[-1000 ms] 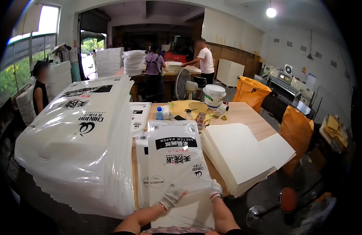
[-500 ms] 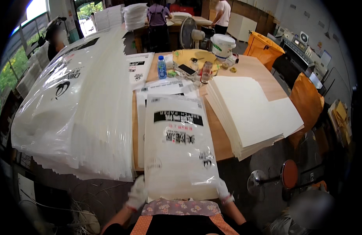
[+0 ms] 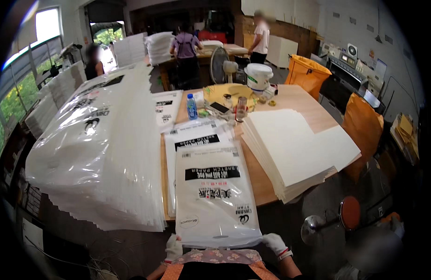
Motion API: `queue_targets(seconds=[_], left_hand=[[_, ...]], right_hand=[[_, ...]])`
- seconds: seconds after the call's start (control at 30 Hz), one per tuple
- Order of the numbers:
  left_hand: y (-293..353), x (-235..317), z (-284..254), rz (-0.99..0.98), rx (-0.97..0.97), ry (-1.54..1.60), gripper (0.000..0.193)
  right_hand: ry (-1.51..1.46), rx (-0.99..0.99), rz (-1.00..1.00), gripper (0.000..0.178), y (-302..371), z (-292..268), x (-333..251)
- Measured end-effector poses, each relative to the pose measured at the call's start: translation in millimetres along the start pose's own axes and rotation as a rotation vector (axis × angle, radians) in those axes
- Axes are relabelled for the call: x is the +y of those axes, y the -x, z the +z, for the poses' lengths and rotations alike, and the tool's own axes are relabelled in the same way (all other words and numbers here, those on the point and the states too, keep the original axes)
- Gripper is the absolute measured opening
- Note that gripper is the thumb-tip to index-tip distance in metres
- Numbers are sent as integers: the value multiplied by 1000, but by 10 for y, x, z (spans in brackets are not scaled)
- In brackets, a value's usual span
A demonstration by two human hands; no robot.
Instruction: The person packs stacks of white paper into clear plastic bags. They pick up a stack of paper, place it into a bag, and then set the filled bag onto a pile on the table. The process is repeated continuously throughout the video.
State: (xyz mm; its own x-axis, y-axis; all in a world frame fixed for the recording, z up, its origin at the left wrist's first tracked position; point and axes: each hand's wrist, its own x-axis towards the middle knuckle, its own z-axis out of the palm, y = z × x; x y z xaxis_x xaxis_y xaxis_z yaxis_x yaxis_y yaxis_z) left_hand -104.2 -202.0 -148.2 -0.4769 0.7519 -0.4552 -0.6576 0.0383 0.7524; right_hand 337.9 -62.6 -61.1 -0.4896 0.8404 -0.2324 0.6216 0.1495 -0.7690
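The printed clear bag [image 3: 220, 210] lies face up at the near edge of the table [image 3: 263, 189], its near end overhanging that edge; the gloved left hand [image 3: 173, 248] pinches the near left corner; the gloved right hand [image 3: 276, 245] pinches the near right corner; a second printed bag [image 3: 189, 135] lies partly beneath, on the table; a paper stack [image 3: 290, 144] is located to the right; a large pile of plastic bags [image 3: 96, 149] is located to the left; a blue bottle [image 3: 192, 108] stands beyond, near a phone [image 3: 219, 108].
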Motion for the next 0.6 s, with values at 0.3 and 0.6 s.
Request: queue_targets(seconds=[0.3,0.6], left_hand=[[1272,2860,2691,927,-771,-779,8],[1983,5242,2317,1735,-18,184,14]], right_hand=[[-1418,-198,-120,63,-794,370,-1729],[-561,-59,-1108,43,-1806,-313,-4288]])
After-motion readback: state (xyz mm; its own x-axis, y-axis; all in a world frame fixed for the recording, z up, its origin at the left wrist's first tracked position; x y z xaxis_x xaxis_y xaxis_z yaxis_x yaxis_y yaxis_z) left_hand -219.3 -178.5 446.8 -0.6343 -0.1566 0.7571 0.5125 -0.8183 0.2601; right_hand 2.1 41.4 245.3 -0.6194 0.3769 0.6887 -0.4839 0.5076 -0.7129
